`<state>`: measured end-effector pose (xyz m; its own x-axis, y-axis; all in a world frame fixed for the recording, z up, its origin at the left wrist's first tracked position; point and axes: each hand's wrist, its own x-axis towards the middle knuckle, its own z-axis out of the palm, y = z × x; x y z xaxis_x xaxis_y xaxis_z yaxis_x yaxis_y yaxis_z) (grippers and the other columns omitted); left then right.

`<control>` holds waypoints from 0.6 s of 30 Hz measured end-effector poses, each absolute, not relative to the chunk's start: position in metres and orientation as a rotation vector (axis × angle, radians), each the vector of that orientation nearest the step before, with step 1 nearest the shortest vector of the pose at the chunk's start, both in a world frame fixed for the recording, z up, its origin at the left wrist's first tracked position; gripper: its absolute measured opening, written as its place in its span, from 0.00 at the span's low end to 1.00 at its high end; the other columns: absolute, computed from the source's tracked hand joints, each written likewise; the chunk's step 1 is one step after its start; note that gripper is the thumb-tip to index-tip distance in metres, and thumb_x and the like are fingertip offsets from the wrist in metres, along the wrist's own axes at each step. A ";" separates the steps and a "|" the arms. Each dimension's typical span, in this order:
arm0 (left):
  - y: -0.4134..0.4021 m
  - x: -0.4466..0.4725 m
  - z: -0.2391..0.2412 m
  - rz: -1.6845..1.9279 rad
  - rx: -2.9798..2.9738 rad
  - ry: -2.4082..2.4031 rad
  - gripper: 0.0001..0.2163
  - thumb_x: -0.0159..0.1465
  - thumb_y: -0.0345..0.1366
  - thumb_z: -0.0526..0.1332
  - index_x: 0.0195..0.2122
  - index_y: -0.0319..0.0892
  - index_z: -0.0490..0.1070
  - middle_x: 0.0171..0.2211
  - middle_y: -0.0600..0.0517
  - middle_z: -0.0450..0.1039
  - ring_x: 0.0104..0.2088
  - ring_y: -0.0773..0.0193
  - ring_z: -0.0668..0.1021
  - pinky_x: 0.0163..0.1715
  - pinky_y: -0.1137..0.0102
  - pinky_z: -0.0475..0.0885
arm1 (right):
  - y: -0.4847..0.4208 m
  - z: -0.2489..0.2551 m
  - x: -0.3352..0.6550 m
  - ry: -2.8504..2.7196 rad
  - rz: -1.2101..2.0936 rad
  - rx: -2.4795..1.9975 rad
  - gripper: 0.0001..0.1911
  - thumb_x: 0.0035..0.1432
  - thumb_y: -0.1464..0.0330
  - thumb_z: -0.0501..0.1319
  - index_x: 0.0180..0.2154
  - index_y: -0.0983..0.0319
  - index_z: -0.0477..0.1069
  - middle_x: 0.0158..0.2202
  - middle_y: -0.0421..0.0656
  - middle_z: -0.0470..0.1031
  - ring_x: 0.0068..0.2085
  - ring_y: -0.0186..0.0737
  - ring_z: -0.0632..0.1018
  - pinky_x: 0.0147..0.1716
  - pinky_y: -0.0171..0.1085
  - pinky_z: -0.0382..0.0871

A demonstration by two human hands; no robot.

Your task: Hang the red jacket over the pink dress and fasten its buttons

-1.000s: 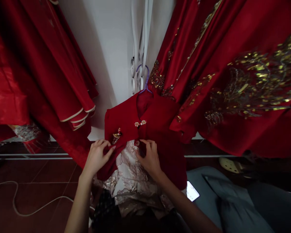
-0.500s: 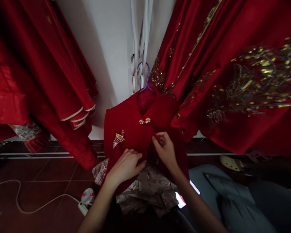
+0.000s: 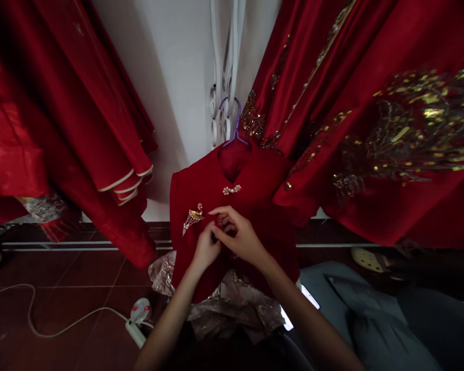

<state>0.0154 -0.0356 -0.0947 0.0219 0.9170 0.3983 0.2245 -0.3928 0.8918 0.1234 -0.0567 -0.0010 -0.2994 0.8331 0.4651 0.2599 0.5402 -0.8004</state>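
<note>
A red top [image 3: 201, 180] hangs from a purple hanger [image 3: 236, 121]. Flower-shaped pearl clasps [image 3: 231, 190] sit below its V neck, and a gold fan-shaped brooch [image 3: 194, 216] with a dangling pendant is on the left of its chest. My right hand [image 3: 243, 236] is closed in a pinch on a fold of the red cloth, right of the brooch. My left hand [image 3: 207, 248] is closed against the same fold, its fingertips meeting those of the right. Just what lies between the fingertips is partly hidden.
Red garments [image 3: 104, 129] hang at the left, and red sequinned dresses [image 3: 410, 134] at the right. White metal scrollwork [image 3: 226, 62] holds the hanger. A shiny crumpled fabric [image 3: 247, 306], a lit phone [image 3: 309, 297], a power strip [image 3: 135, 332] with cable and a yellowish clog [image 3: 367, 259] lie lower down.
My right hand has moved left and slightly up, bringing the top's front edge across. My left hand has turned upward, and its fingers now meet the right hand's.
</note>
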 end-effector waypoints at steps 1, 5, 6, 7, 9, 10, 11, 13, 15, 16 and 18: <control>-0.033 0.007 -0.094 1.517 1.591 1.213 0.09 0.56 0.29 0.56 0.40 0.41 0.65 0.38 0.49 0.71 0.36 0.66 0.74 0.38 0.69 0.71 | -0.050 -0.007 0.122 -1.845 0.725 -0.924 0.14 0.55 0.71 0.57 0.45 0.57 0.67 0.39 0.42 0.69 0.37 0.34 0.72 0.30 0.32 0.70; -0.020 -0.016 -0.088 1.787 1.330 1.293 0.12 0.55 0.30 0.59 0.41 0.42 0.61 0.40 0.49 0.67 0.35 0.69 0.74 0.36 0.72 0.72 | -0.027 -0.027 0.117 -1.881 0.674 -0.984 0.16 0.53 0.71 0.58 0.46 0.58 0.68 0.37 0.43 0.67 0.34 0.33 0.72 0.29 0.32 0.71; -0.017 -0.019 -0.087 1.795 1.313 1.265 0.14 0.54 0.30 0.59 0.41 0.43 0.61 0.40 0.49 0.68 0.36 0.69 0.74 0.36 0.72 0.72 | -0.022 -0.031 0.116 -1.887 0.679 -0.992 0.17 0.54 0.70 0.58 0.47 0.59 0.68 0.37 0.43 0.66 0.33 0.33 0.72 0.29 0.33 0.72; -0.014 -0.021 -0.086 1.794 1.310 1.238 0.14 0.54 0.30 0.60 0.41 0.43 0.61 0.40 0.49 0.68 0.36 0.69 0.74 0.37 0.72 0.72 | -0.018 -0.035 0.115 -1.889 0.683 -1.003 0.18 0.54 0.70 0.58 0.48 0.59 0.68 0.37 0.43 0.66 0.33 0.33 0.72 0.30 0.33 0.73; -0.010 -0.022 -0.086 1.787 1.317 1.203 0.13 0.54 0.31 0.60 0.40 0.42 0.62 0.38 0.50 0.69 0.36 0.68 0.75 0.38 0.70 0.73 | -0.011 -0.042 0.113 -1.869 0.679 -1.032 0.16 0.57 0.68 0.56 0.48 0.59 0.68 0.36 0.44 0.66 0.33 0.34 0.73 0.31 0.35 0.74; -0.009 -0.022 -0.086 1.784 1.319 1.195 0.12 0.54 0.31 0.60 0.39 0.41 0.63 0.37 0.50 0.70 0.36 0.68 0.75 0.39 0.69 0.73 | -0.009 -0.044 0.112 -1.852 0.677 -1.042 0.15 0.58 0.68 0.55 0.48 0.59 0.69 0.36 0.44 0.66 0.33 0.34 0.73 0.31 0.35 0.74; -0.009 -0.022 -0.086 1.775 1.321 1.190 0.11 0.54 0.31 0.60 0.39 0.41 0.64 0.36 0.50 0.70 0.36 0.68 0.76 0.40 0.68 0.73 | -0.007 -0.046 0.111 -1.835 0.678 -1.048 0.15 0.59 0.67 0.55 0.47 0.58 0.70 0.36 0.44 0.67 0.33 0.34 0.73 0.30 0.35 0.74; -0.011 -0.021 -0.084 1.750 1.325 1.181 0.10 0.55 0.32 0.60 0.39 0.40 0.66 0.36 0.49 0.72 0.36 0.67 0.76 0.42 0.67 0.74 | -0.005 -0.048 0.110 -1.806 0.683 -1.048 0.14 0.59 0.67 0.55 0.47 0.57 0.71 0.35 0.43 0.68 0.33 0.34 0.73 0.29 0.34 0.74; -0.013 -0.021 -0.082 1.742 1.317 1.182 0.11 0.55 0.32 0.60 0.40 0.39 0.68 0.37 0.48 0.73 0.38 0.66 0.77 0.44 0.66 0.74 | -0.005 -0.048 0.108 -1.787 0.670 -1.052 0.14 0.58 0.67 0.57 0.46 0.58 0.71 0.35 0.43 0.69 0.32 0.33 0.73 0.29 0.32 0.73; -0.015 -0.021 -0.080 1.745 1.309 1.178 0.12 0.55 0.33 0.61 0.40 0.39 0.68 0.38 0.47 0.73 0.38 0.65 0.77 0.44 0.65 0.74 | -0.006 -0.048 0.108 -1.775 0.655 -1.058 0.14 0.57 0.68 0.57 0.46 0.58 0.71 0.34 0.42 0.69 0.32 0.33 0.73 0.29 0.32 0.73; -0.016 -0.021 -0.077 1.752 1.292 1.162 0.13 0.54 0.34 0.62 0.41 0.39 0.70 0.40 0.46 0.74 0.39 0.64 0.77 0.44 0.65 0.74 | -0.007 -0.047 0.106 -1.757 0.627 -1.063 0.13 0.57 0.68 0.57 0.46 0.60 0.70 0.34 0.42 0.70 0.32 0.33 0.73 0.29 0.31 0.73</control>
<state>-0.0213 -0.0162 -0.0772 -0.2931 0.8822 0.3685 -0.0034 -0.3864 0.9223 0.1059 -0.0072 -0.0465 -0.1658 0.8709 0.4627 0.3813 0.4893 -0.7844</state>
